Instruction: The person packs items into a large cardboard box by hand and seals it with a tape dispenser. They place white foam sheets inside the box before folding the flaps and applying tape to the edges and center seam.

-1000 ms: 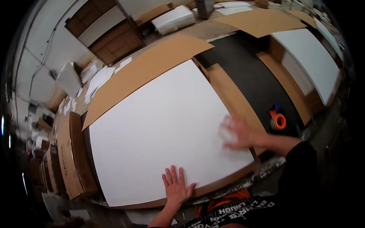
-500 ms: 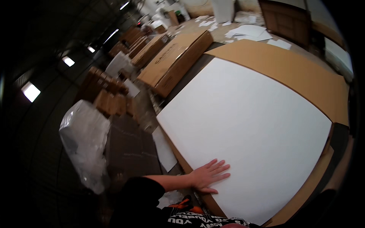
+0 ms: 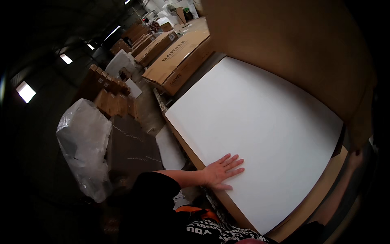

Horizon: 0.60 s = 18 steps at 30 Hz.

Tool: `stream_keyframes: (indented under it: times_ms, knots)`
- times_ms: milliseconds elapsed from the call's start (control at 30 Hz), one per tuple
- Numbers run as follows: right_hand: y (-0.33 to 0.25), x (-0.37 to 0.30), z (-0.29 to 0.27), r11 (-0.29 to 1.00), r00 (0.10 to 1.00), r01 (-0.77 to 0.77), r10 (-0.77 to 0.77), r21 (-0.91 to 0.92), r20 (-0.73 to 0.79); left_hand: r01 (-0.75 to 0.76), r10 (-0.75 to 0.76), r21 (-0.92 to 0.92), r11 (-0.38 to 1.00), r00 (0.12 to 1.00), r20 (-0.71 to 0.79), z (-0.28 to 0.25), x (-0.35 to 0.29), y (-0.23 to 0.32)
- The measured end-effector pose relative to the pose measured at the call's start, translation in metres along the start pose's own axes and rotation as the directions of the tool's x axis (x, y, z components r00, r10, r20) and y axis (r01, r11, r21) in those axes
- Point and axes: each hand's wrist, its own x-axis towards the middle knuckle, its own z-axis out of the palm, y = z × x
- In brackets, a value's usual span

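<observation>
A large white sheet or panel (image 3: 256, 138) lies flat in an opened cardboard box in front of me. My left hand (image 3: 221, 173) rests palm down on its near left part, fingers spread. At the far side the box's brown cardboard flap (image 3: 292, 44) stands raised and casts a shadow on the sheet. My right arm reaches along the right side, and my right hand (image 3: 356, 157) is at the flap's lower right corner, apparently gripping its edge; the fingers are dim and partly hidden. A lower side flap (image 3: 321, 191) sticks out along the sheet's right edge.
Beyond the sheet, a closed long cardboard carton (image 3: 178, 61) lies in line with several others. To the left stand a dark box (image 3: 134, 146) and a bundle wrapped in clear plastic (image 3: 85, 146). Stacked brown cartons (image 3: 113, 103) are behind them. A fan (image 3: 171, 9) stands far back.
The far flap has swung up from lying flat, with my right hand now showing at its corner. My left hand stays flat on the sheet. The view has shifted slightly.
</observation>
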Motion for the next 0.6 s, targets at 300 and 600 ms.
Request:
stream_keyframes:
  times_ms: [300, 600]
  knots:
    - [-0.058, -0.317, -0.062, 0.941, 0.941, 0.206, -0.116, -0.27, 0.317, -0.112, 0.113, -0.081, 0.99, 0.994, 0.002, -0.006, 0.019, -0.017]
    - [-0.336, -0.62, 0.009, 0.487, 0.741, 0.272, 0.444, -0.83, 0.504, -0.738, 0.636, -0.069, 0.671, 0.621, -0.459, 0.013, -0.027, -0.041]
